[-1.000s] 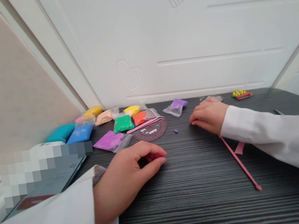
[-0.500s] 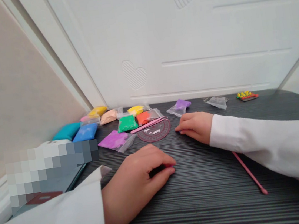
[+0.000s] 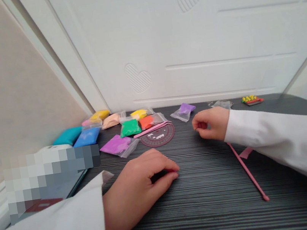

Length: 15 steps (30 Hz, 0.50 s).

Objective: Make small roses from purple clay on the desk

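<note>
My left hand [image 3: 141, 189] rests low over the dark table [image 3: 202, 207], thumb and forefinger tips pressed together. What they pinch, if anything, is too small to make out. Further back on the right, my right hand [image 3: 213, 123] is closed with its fingers curled in to the thumb. Its fingertips hide anything between them. A thin pink modelling stick [image 3: 251, 177] runs from beneath the right wrist toward the front. Beside it a flat pink piece [image 3: 245, 152] shows partly from under the sleeve. Between the hands, farther off, lies a clear protractor [image 3: 157, 140] with small white bits on it.
Bags of purple [image 3: 116, 145], green [image 3: 130, 127], orange [image 3: 146, 122] and blue clay [image 3: 86, 136] lie at the back left. A lilac clay bag [image 3: 186, 108] and a crumpled clear bag [image 3: 222, 104] lie near the white panel [image 3: 208, 80]. A yellow-topped clay piece [image 3: 251, 99] sits back right.
My right hand has moved right, away from the protractor, and its fingers have curled more. More of the pink stick and the flat pink piece now show. My left hand has stayed nearly still.
</note>
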Motion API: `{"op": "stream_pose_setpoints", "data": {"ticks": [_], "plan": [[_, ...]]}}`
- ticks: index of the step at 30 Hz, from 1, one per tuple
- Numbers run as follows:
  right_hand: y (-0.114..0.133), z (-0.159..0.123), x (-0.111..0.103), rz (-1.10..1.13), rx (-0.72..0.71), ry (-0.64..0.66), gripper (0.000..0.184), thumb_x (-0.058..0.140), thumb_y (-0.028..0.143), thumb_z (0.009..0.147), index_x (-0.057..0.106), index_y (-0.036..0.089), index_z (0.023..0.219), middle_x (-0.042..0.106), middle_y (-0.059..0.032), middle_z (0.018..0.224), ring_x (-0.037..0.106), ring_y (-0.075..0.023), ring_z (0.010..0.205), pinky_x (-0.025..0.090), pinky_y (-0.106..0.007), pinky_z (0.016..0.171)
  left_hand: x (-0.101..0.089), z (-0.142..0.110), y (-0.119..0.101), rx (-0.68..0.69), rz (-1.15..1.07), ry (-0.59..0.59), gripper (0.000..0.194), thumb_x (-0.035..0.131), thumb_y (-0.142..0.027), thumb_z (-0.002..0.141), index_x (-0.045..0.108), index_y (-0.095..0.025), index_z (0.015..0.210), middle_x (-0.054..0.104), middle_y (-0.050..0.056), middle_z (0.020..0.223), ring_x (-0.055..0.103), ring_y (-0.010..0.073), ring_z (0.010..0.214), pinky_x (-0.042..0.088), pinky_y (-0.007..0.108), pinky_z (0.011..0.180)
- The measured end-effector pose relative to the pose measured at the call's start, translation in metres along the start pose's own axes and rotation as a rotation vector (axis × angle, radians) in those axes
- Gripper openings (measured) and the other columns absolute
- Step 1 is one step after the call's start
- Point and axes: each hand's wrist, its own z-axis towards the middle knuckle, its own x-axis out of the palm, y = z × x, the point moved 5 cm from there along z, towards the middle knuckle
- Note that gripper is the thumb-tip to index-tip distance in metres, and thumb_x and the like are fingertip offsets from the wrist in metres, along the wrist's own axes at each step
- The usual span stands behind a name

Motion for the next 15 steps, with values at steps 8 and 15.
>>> {"op": "stream_pose_setpoints", "data": {"ticks": [8,15], "plan": [[-0.0122,-0.0016,-0.0103,0.248,0.094,-0.030,0.015,0.055,0.029,0.085,0.058,0.014,0.086,0.058,0.0016,0.073,0.057,-0.0111,0.066,0.049,-0.030,0.066,-0.0001,-0.0003,0.0010,0.009,-0.008,-0.004,0.011,0.054,-0.023,0.082,0.065,-0.024,0.085,0.066,-0.003,0.087,0.059,0.0111,0.082,0.047,0.020,0.075],[-0.0046,-0.0067,-0.0115,0.632,0.146,0.014,0.018,0.050,0.019,0.084,0.062,0.012,0.095,0.068,-0.0038,0.075,0.065,-0.0114,0.071,0.054,-0.026,0.070,-0.0012,0.0001,0.0009,0.000,-0.002,-0.013,0.010,0.055,-0.023,0.082,0.064,-0.024,0.085,0.066,-0.003,0.086,0.059,0.0111,0.081,0.047,0.020,0.074]]}}
